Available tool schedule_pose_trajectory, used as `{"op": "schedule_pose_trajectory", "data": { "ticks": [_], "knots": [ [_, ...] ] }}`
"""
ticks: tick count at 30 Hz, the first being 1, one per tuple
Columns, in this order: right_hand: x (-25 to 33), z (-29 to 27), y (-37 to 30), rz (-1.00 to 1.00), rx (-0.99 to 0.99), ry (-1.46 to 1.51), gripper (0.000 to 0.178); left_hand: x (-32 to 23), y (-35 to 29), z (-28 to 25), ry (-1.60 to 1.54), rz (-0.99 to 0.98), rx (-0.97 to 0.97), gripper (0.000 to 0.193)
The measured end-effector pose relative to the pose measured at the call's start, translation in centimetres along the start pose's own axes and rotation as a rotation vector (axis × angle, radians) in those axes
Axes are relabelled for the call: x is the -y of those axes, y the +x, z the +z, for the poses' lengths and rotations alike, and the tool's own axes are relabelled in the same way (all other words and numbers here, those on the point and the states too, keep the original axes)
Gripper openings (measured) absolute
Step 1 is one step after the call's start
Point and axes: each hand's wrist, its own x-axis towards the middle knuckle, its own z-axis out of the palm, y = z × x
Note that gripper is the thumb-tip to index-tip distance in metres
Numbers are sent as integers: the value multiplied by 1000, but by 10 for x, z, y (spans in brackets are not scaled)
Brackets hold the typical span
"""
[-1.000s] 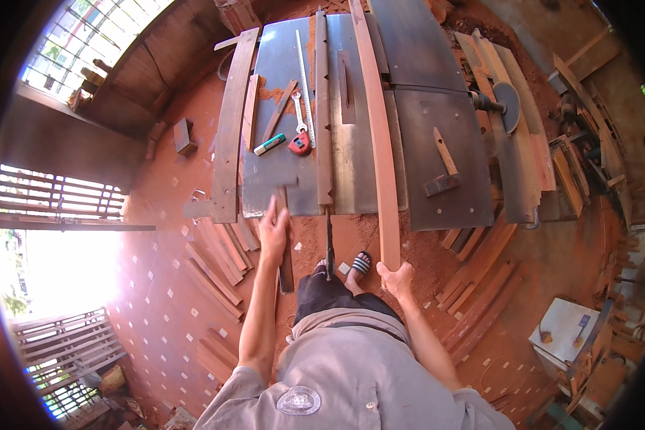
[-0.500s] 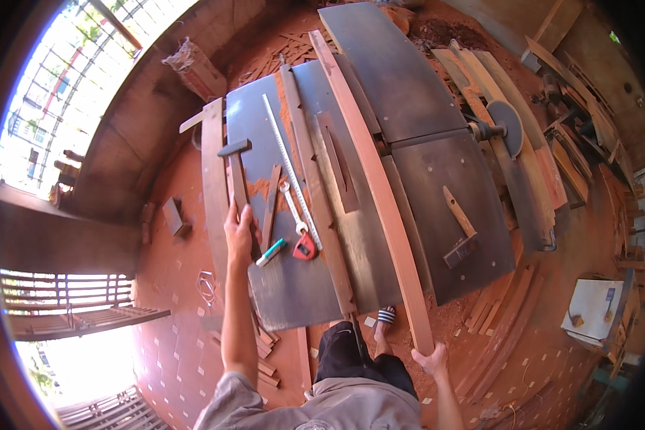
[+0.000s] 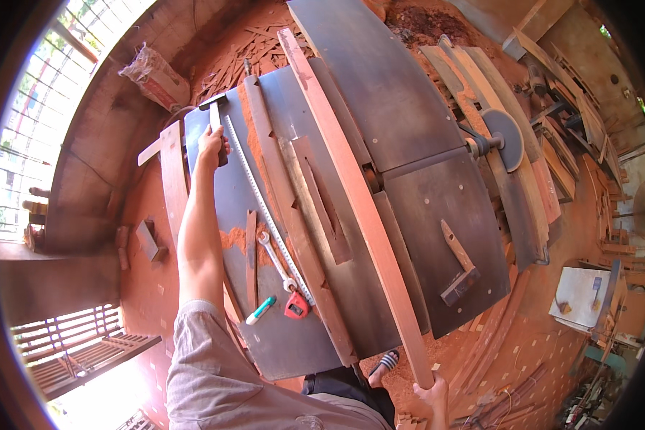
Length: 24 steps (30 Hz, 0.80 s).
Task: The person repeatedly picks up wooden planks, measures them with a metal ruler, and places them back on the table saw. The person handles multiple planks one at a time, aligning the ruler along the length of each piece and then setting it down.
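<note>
My left hand [image 3: 212, 149] is closed round the handle of a hammer [image 3: 214, 115], over the far left corner of the dark metal machine table [image 3: 301, 315]. Low on the right, my right hand [image 3: 431, 393] grips the near end of a long reddish wooden board [image 3: 351, 179], which runs lengthwise across the table. Between the two lies a narrow wooden fence [image 3: 272, 158] with notches. A white ruler [image 3: 254, 179], a wrench [image 3: 274, 258], a red tape measure [image 3: 297, 306] and a green-and-white marker [image 3: 261, 309] rest left of this fence.
A second hammer [image 3: 459, 261] lies on the right table section. Beyond it are a grey disc [image 3: 502, 140] on a shaft and stacked planks [image 3: 480, 79]. Wood scraps [image 3: 240, 61] and a sack [image 3: 154, 75] stand at the far left. A slatted bench [image 3: 86, 351] sits near left.
My left hand has carried the hammer away from me to the table's far left corner, the arm now stretched out. My right hand still holds the board's end. The view has shifted.
</note>
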Motion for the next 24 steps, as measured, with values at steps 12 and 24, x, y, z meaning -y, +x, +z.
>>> {"op": "schedule_pose_trajectory", "data": {
  "ticks": [12, 24],
  "knots": [
    [18, -5, 2, 141, 33, -28, 42, -8, 45, 34, -20, -18, 100, 19],
    [17, -5, 2, 141, 43, -44, 44, -4, 32, 44, -64, -7, 150, 15]
  ]
}}
